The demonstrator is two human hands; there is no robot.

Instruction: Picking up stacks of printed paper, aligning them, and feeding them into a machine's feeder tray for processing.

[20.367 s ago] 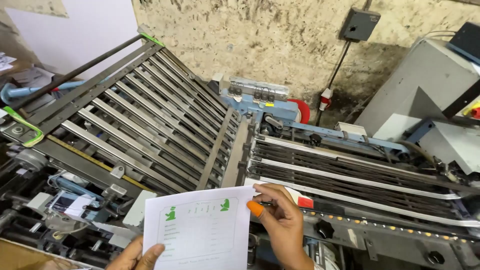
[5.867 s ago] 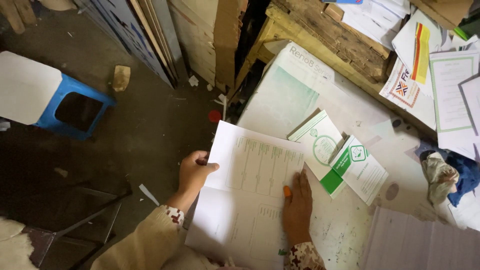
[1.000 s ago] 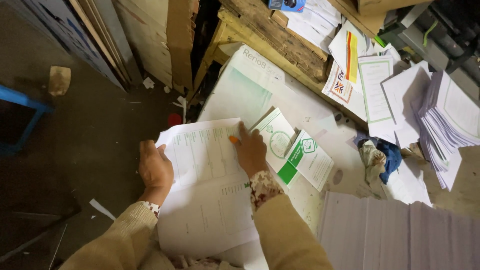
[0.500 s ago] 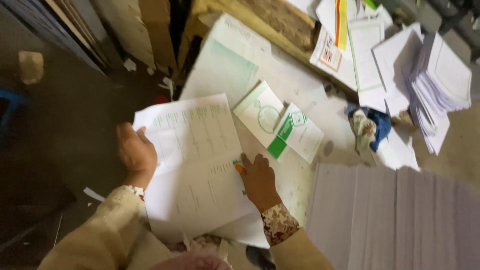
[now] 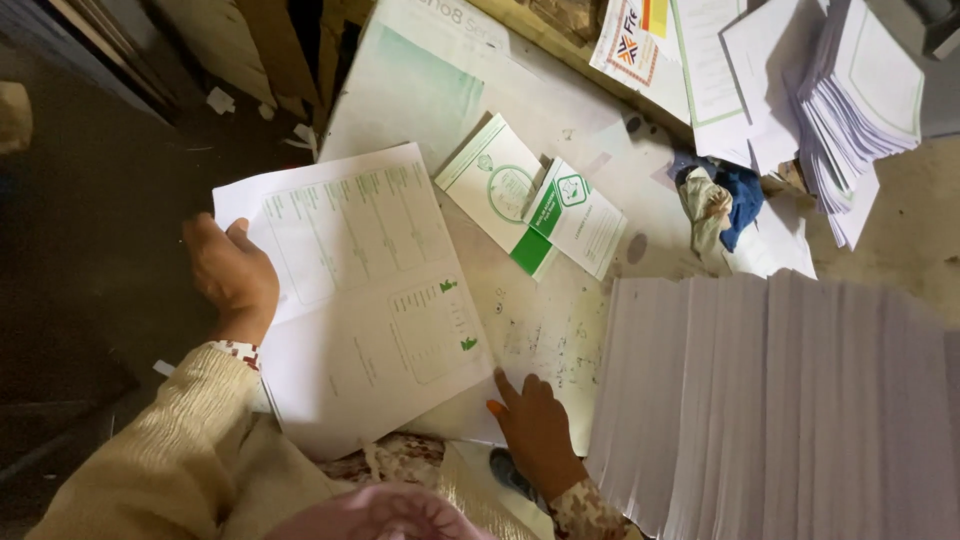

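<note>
Dim workshop corner, dark floor (image 5: 90,330) on the left, and a grubby white work surface (image 5: 560,330) covering most of the view from the head camera. Person's left hand (image 5: 232,278) grips the left edge of a large printed sheet (image 5: 360,290) — fingers curled round the paper edge, thumb on top, so closed on the sheet. Sheet is white with green tables and small green marks, lying flat and slightly turned, its left part hanging past the surface edge over the floor. Right hand (image 5: 535,430) rests palm down on the surface just beside the sheet's lower right corner, fingers spread, index tip near the corner; holding nothing, whether it touches the paper I cannot tell. Cream knit sleeve (image 5: 160,450) on the left arm, patterned cuff at both wrists. Just right of the right hand stands a tall fanned stack of white sheets (image 5: 790,400) filling the lower right. Above the big sheet, two folded green-and-white leaflets (image 5: 530,205) lie overlapping, near its upper right corner but apart from it. Further right a crumpled blue and beige rag (image 5: 720,200). Top right — another loose pile of white sheets with green borders (image 5: 860,100), plus scattered printed papers (image 5: 680,50) along the top edge. Paper scraps on the floor at upper left.
</note>
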